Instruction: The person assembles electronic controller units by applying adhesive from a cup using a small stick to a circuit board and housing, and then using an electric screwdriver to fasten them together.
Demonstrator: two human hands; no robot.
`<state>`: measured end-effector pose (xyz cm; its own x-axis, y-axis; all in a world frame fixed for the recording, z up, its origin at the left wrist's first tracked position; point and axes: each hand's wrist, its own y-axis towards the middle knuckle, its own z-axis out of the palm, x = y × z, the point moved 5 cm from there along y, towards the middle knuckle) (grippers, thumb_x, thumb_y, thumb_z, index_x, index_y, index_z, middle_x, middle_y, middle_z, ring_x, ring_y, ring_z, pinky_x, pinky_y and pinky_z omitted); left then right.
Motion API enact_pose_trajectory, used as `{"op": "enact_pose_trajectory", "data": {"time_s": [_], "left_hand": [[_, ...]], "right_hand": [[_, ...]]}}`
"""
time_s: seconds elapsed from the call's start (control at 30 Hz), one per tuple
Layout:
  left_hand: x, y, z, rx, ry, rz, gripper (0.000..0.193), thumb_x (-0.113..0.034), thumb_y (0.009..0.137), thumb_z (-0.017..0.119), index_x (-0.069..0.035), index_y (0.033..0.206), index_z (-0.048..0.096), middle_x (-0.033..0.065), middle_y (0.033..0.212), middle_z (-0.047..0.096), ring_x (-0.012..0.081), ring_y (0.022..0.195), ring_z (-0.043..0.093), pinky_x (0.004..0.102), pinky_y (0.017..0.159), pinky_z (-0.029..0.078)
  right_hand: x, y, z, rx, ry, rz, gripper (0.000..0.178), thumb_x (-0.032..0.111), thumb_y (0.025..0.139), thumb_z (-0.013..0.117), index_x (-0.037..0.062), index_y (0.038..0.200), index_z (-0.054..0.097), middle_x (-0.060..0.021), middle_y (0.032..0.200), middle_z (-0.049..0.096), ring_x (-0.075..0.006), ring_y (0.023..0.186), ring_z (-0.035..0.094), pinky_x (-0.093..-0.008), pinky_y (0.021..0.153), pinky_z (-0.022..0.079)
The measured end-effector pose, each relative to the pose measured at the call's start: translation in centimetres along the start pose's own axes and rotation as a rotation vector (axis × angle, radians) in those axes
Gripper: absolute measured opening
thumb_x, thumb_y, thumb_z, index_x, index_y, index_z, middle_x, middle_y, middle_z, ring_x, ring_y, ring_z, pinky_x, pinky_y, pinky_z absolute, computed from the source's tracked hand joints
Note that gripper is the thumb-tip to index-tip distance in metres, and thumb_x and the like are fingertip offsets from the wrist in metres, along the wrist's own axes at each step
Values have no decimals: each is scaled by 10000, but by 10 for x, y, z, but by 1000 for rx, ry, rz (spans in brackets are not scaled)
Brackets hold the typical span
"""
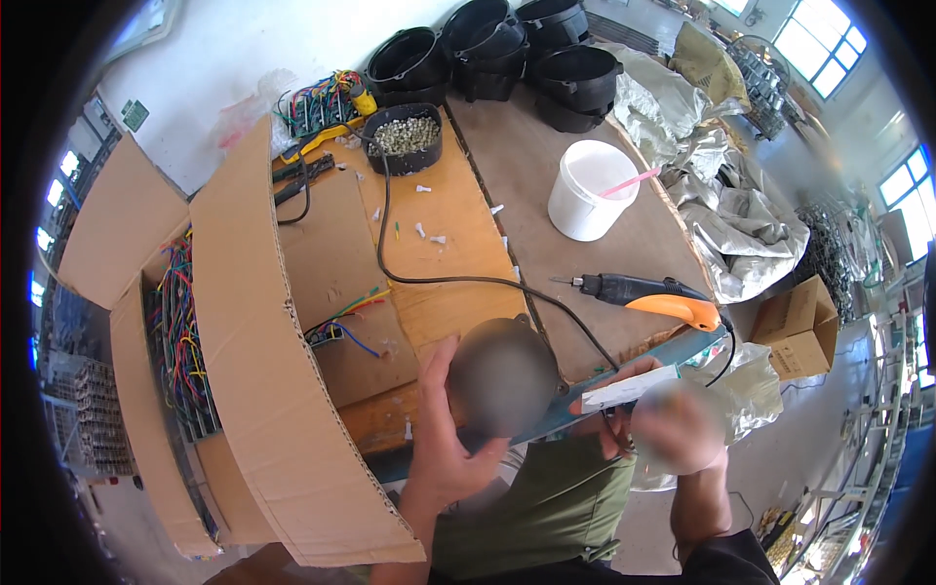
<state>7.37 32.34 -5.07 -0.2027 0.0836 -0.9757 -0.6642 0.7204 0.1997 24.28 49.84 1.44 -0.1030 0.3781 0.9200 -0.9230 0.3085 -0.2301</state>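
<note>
Round dark housing (505,378) is at the table's (450,255) near edge; the left hand (450,450) spreads fingers and thumb around it, apparently to steady it. Right hand (682,429) is blurred beside a white strip (624,390); its grip cannot be told. Corded tool (648,292) lies rightward, seemingly for easy reach. Black tub (429,163) contains small pale pieces (405,135); white bucket (582,210), a pink stick (632,182); cardboard box (255,322), coloured wires (179,327).

Site is a workshop, evidenced by the workbench (456,207), corded power tool (645,291), tub (413,164) of small fittings (405,136) and carton (255,341) of coloured wires (183,327).
</note>
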Motion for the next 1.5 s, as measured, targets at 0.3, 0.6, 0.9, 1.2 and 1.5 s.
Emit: {"op": "enact_pose_trajectory", "data": {"time_s": [0.3,0.6,0.9,1.2,1.5], "left_hand": [[-18,10,21,-89,-50,23,1129,-164,657,851,12,1526,152,182,1521,305,300,1417,327,413,1179,257],[12,19,9,-67,-166,-35,1199,-84,606,929,-58,1529,164,169,1414,445,284,1269,488,428,1106,353],[13,19,6,-27,-273,-41,1177,-62,620,904,-48,1528,155,179,1429,422,288,1332,450,431,1117,352],[7,22,10,-62,-264,-83,1195,-42,607,913,-52,1528,151,164,1450,410,285,1341,446,430,1121,350],[18,13,10,-44,-275,-146,1204,-127,606,942,-29,1522,166,166,1473,379,295,1372,405,437,1154,288]], "right_hand": [[110,68,47,265,-1288,-404,265,27,814,710,-32,1034,575,-173,919,649,-315,772,669,-377,666,518],[84,110,103,582,-1829,-440,92,87,710,695,98,767,624,-76,675,620,-313,675,655,-390,558,485],[33,125,128,778,-1953,-260,69,130,712,708,136,781,710,-41,807,674,-234,751,694,-361,602,517],[14,137,114,785,-1914,-196,116,148,731,711,112,840,727,-47,837,699,-238,780,710,-360,627,542],[100,123,114,556,-1812,-513,152,201,790,700,54,754,689,-120,671,658,-327,717,688,-408,600,534]]}}
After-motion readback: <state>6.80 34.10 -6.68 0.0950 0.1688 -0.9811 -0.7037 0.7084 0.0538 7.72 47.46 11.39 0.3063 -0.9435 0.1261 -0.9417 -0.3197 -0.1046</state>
